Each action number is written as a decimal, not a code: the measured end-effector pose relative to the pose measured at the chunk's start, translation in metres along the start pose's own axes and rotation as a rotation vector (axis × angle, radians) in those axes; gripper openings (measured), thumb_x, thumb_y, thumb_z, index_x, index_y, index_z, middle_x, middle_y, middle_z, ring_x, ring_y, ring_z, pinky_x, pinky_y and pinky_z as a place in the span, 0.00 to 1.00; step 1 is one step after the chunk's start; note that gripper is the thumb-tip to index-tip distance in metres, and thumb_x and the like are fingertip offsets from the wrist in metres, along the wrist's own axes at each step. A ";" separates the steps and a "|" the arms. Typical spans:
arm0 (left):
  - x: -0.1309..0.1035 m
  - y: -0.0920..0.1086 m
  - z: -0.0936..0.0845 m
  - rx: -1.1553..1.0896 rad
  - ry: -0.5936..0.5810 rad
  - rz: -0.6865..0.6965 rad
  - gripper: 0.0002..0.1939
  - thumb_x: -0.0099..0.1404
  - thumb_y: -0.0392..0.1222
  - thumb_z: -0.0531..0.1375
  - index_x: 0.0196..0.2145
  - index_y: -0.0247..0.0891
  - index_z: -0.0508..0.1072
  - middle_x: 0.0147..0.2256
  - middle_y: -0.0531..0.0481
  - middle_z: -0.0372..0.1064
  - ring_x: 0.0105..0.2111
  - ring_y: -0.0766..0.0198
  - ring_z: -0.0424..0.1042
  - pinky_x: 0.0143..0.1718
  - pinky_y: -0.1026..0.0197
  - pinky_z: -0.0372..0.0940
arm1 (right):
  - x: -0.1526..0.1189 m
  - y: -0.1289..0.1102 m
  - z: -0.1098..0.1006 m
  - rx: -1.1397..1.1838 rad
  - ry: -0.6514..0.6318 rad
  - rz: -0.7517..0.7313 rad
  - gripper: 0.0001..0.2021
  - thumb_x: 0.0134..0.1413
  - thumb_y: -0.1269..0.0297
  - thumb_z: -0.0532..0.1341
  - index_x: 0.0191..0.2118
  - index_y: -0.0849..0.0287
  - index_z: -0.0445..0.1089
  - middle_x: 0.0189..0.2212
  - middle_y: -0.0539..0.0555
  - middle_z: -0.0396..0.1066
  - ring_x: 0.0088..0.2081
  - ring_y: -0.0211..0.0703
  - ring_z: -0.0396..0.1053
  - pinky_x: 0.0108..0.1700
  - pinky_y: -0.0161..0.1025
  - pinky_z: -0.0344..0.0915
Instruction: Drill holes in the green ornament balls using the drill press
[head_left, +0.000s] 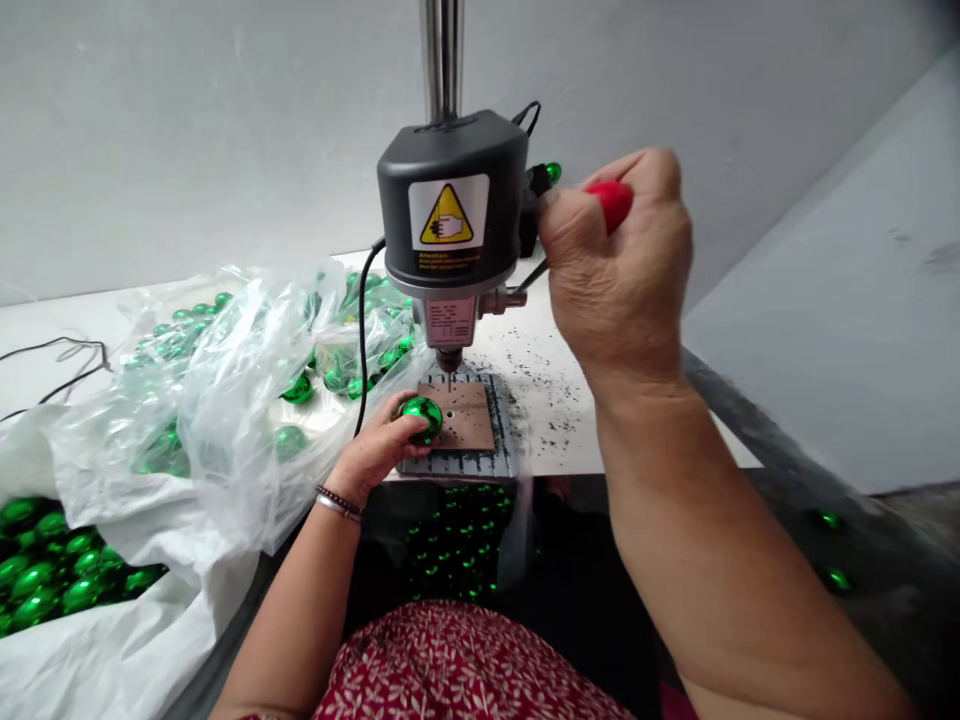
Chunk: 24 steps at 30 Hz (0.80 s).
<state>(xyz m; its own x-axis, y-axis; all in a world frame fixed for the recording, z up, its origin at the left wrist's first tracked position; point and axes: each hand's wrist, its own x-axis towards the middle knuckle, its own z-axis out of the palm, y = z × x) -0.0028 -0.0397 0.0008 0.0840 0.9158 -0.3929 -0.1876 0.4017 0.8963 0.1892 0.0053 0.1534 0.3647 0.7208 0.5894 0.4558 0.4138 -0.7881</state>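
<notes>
A shiny green ball (421, 420) is held by my left hand (384, 440), its fingers and thumb round the ball's left side. The ball is at the left part of a brown board (474, 415), which has a small hole and lies on the grey slotted base (504, 462) of a drill press. Above the board hangs the drill press head (454, 200), its thin bit pointing down beside the ball, not touching it. My right hand (619, 265) is raised to the right of the head, wrapped round the red knob (613, 205) of the lever.
Clear plastic bags (240, 370) with green balls cover the left of the white table (559, 445). More green balls (45, 570) lie in a white sack at lower left, others below the table edge. Dark shavings surround the base. A black cable (363, 340) hangs left of the head.
</notes>
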 end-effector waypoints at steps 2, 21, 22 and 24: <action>0.004 -0.001 0.000 -0.004 -0.013 0.001 0.26 0.50 0.38 0.67 0.48 0.37 0.68 0.41 0.48 0.71 0.34 0.64 0.74 0.37 0.59 0.71 | 0.000 -0.001 -0.001 -0.005 -0.012 0.002 0.14 0.56 0.66 0.63 0.29 0.59 0.53 0.23 0.42 0.53 0.27 0.26 0.49 0.33 0.29 0.51; 0.037 -0.020 0.014 0.801 0.266 0.447 0.31 0.52 0.42 0.70 0.54 0.38 0.69 0.47 0.44 0.73 0.49 0.53 0.71 0.54 0.49 0.64 | 0.000 0.000 -0.004 0.083 -0.068 -0.045 0.13 0.56 0.65 0.60 0.31 0.59 0.52 0.26 0.42 0.53 0.28 0.26 0.49 0.36 0.29 0.51; 0.036 -0.019 0.016 0.840 0.266 0.452 0.31 0.52 0.41 0.70 0.54 0.38 0.70 0.47 0.44 0.73 0.49 0.52 0.71 0.55 0.48 0.64 | 0.000 0.001 -0.004 0.084 -0.068 -0.049 0.13 0.56 0.65 0.60 0.31 0.59 0.52 0.25 0.42 0.53 0.28 0.26 0.49 0.36 0.29 0.51; 0.035 -0.018 0.021 0.906 0.273 0.459 0.31 0.52 0.41 0.70 0.54 0.38 0.71 0.46 0.44 0.74 0.50 0.50 0.70 0.55 0.47 0.64 | 0.000 0.001 -0.004 0.087 -0.068 -0.048 0.13 0.56 0.65 0.60 0.31 0.59 0.52 0.25 0.42 0.53 0.28 0.26 0.49 0.36 0.29 0.51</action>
<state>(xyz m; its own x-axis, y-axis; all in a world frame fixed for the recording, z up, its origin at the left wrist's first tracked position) 0.0236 -0.0149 -0.0247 -0.0544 0.9943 0.0912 0.6661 -0.0319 0.7452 0.1933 0.0038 0.1533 0.2871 0.7334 0.6162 0.3986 0.4934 -0.7731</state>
